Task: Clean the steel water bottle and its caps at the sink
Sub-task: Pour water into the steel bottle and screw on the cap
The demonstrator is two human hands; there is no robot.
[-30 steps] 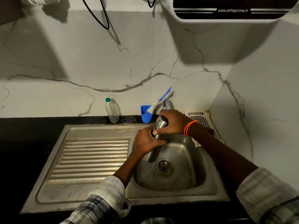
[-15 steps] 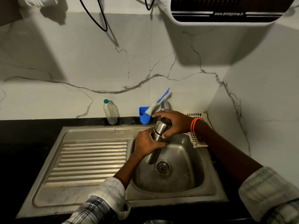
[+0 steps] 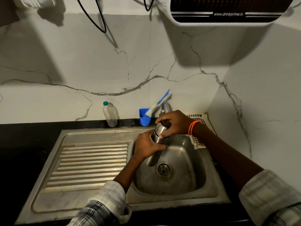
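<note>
A steel water bottle (image 3: 154, 158) tilts over the sink basin (image 3: 182, 178), its base near the drain (image 3: 163, 170). My left hand (image 3: 147, 146) grips the middle of its body. My right hand (image 3: 175, 123) curls round the bottle's top end, where the steel cap (image 3: 160, 130) sits, just below the tap (image 3: 164, 107). The cap's upper part is hidden under my fingers. No water is seen running.
A blue holder (image 3: 145, 119) with a white-bristled, blue-handled brush (image 3: 156, 106) stands behind the basin. A clear plastic bottle (image 3: 110, 114) is to its left. A white slotted tray (image 3: 197, 141) lies at the basin's right rim. The ribbed drainboard (image 3: 91, 165) stretches left.
My right hand has shifted its hold on the bottle's top, fingers turning round the cap. The bottle and my left hand stay nearly in place.
</note>
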